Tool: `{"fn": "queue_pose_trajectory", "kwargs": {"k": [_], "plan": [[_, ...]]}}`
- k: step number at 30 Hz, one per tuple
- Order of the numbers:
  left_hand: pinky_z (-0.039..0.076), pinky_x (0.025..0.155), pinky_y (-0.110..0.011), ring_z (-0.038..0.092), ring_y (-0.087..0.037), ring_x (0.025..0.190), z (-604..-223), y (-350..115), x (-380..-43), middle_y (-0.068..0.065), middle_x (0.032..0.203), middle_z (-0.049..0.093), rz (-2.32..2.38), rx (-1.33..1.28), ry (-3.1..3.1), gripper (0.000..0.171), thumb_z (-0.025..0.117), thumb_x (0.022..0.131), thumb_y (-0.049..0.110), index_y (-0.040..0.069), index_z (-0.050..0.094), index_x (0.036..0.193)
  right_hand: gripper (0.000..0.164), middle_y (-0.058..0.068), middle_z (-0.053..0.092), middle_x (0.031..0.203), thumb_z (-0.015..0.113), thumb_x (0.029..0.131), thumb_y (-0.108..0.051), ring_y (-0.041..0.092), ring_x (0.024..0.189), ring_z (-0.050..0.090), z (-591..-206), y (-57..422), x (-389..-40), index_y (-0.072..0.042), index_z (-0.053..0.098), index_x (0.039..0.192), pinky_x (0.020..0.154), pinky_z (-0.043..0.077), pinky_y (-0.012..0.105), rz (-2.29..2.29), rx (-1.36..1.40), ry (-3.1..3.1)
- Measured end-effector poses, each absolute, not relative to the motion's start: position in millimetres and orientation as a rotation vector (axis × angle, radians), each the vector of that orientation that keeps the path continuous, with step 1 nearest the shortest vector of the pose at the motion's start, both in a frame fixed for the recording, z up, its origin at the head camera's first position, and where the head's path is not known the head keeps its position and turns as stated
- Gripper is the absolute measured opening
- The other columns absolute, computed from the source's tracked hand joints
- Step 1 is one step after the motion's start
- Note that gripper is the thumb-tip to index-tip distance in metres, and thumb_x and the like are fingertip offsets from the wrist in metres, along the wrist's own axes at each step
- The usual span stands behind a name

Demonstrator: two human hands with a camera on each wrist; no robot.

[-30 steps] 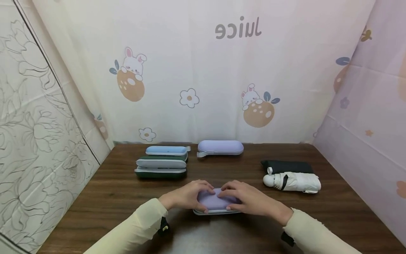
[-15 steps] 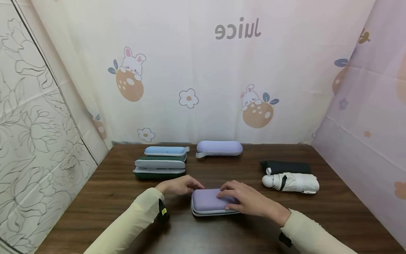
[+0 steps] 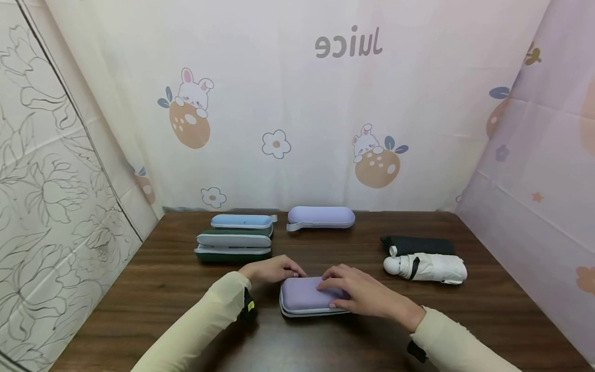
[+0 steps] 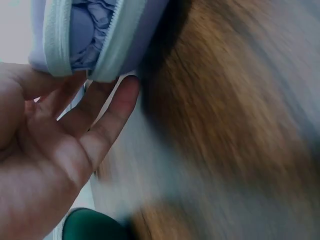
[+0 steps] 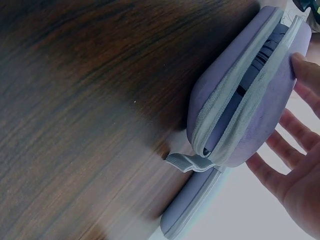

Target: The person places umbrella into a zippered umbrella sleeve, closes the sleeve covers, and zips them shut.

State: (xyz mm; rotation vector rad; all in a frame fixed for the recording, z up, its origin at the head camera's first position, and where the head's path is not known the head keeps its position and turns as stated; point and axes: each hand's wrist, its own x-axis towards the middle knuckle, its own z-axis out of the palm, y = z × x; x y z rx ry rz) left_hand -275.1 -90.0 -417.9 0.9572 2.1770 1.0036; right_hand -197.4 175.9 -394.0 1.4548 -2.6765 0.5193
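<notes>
A purple zip case (image 3: pixel 304 293) lies on the table between both hands, its lid resting over a zipper gap. Folded purple fabric (image 4: pixel 100 25) shows in the gap in the left wrist view, and dark ribbed contents (image 5: pixel 255 65) in the right wrist view. My left hand (image 3: pixel 271 269) is at the case's far left corner; its thumb and fingertips are partly hidden behind the case, so I cannot tell what they pinch. My right hand (image 3: pixel 360 292) holds the right part of the lid, thumb on the front side and bent fingers across the top.
At the back left are a blue case (image 3: pixel 241 221) and a gaping green case (image 3: pixel 234 255) with pale lining. Another purple case (image 3: pixel 322 216) lies at the back middle. To the right, a white folded umbrella (image 3: pixel 437 267) lies before a black pouch-like item (image 3: pixel 420 244).
My left hand has let go of the lid's left side and moved behind the far left corner, then slightly right along the back edge. My right hand stays on the lid.
</notes>
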Motion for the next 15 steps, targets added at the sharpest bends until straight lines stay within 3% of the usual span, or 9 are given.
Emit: {"fn": "queue_pose_trajectory", "kwargs": {"k": [8,15], "plan": [[0.044,0.089,-0.03,0.056,-0.009,0.105,-407,-80,-268,-0.001,0.116,0.064,0.983,0.929,2.163,0.03,0.046,0.101,0.02,0.007,0.066,0.12,0.036,-0.003,0.056,0.122,0.07,0.088,-0.028,0.013,0.111,0.05,-394,177,-198,-0.023,0.063,0.122,0.089,0.045,0.041,0.527,1.445,-2.699],[0.038,0.097,-0.03,0.05,-0.01,0.117,-409,-66,-271,0.0,0.13,0.057,0.92,0.941,2.131,0.036,0.04,0.099,0.005,0.011,0.061,0.128,0.035,-0.003,0.056,0.121,0.071,0.087,-0.028,0.013,0.111,0.05,-395,176,-199,-0.022,0.064,0.122,0.089,0.045,0.04,0.533,1.456,-2.677]]}}
